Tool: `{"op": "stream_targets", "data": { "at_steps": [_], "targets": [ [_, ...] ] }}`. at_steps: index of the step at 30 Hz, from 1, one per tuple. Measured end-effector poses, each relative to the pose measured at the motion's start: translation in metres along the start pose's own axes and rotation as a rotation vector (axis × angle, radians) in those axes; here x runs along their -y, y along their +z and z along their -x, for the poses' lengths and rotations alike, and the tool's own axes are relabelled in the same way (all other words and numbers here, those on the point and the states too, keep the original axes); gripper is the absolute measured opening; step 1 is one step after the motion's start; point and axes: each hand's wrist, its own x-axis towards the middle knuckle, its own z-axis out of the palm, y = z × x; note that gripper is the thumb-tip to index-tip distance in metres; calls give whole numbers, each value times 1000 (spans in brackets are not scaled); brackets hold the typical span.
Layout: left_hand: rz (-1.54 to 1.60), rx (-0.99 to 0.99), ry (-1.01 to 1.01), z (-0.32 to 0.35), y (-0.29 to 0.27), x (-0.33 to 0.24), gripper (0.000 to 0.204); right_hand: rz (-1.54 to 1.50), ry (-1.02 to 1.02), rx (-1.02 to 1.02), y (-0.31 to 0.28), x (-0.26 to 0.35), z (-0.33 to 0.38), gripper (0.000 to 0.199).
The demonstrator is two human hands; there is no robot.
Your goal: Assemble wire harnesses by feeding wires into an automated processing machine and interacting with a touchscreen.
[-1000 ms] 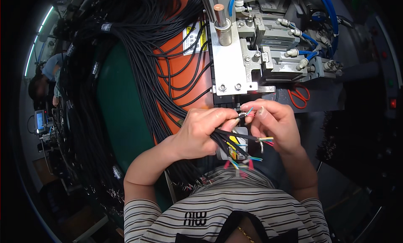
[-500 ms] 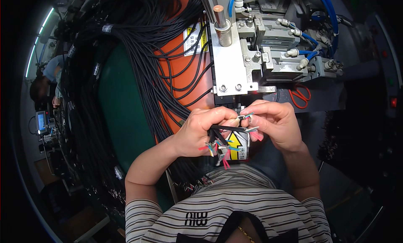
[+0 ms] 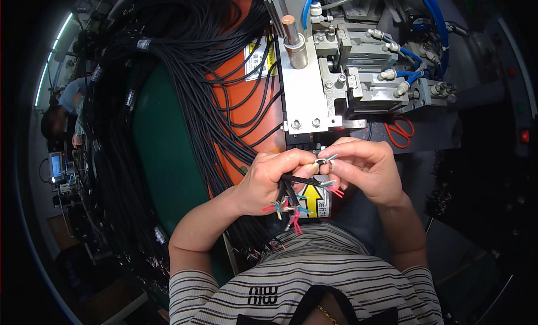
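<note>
My left hand [image 3: 274, 176] is closed around several black cables [image 3: 287, 187]. Their stripped ends fan out below it as red, blue, yellow and white wires [image 3: 293, 213]. One cable end [image 3: 321, 161] is pinched between its thumb and forefinger, with thin coloured wires coming out. Facing it, my right hand [image 3: 364, 168] pinches those wires; a green-blue wire [image 3: 332, 157] shows at its fingertips. Another cable's red and white wires [image 3: 334, 189] hang just below the right fingers. Fingers hide part of the pinched end.
A metal machine [image 3: 305, 95] with pneumatic cylinders and blue hoses stands ahead. Red-handled scissors [image 3: 399, 132] lie at its right. Many black cables [image 3: 190, 84] drape over an orange surface [image 3: 255, 106] and a green one [image 3: 154, 117] at left. A co-worker [image 3: 70, 100] is at far left.
Both hands stay together in nearly the same place. The wires at the right fingertips have shifted, the green-blue one now sticking out more clearly. The hanging cable ends have swung slightly left and down.
</note>
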Motion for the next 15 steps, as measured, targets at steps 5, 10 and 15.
{"op": "stream_targets", "data": {
  "at_steps": [5, 10, 15],
  "targets": [
    [30, 64, -24, -3, -5, -2, 27, 62, -25, -3, -1, -1, 0, 20],
    [20, 95, -53, -11, -8, -14, 12, 158, -45, -45, -2, 0, 1, 16],
    [-637, 3, 219, -4, 14, -17, 17, 732, -175, -50, -3, 3, -1, 5]
  ]
}}
